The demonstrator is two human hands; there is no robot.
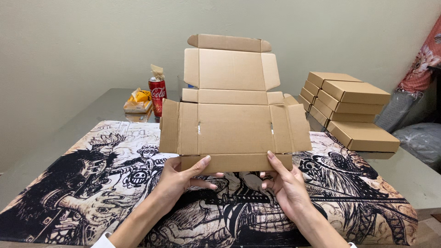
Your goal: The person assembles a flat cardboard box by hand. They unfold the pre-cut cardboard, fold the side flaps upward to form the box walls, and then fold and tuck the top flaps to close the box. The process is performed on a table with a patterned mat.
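2 hands, left hand [177, 177] and right hand [285, 183], pinch flat cardboard box [234, 124] bottom edge.

We see our two bare hands, the left hand [177, 179] and the right hand [285, 183], on bare forearms, with a sliver of white sleeve at each arm, no rings or watch showing.

flat box [232, 124] — landmark | left: bare mat [69, 183], passable | far-left: can [157, 95], snack bag [138, 102] | right: stacked boxes [351, 108] block — beyond: wall [92, 41]
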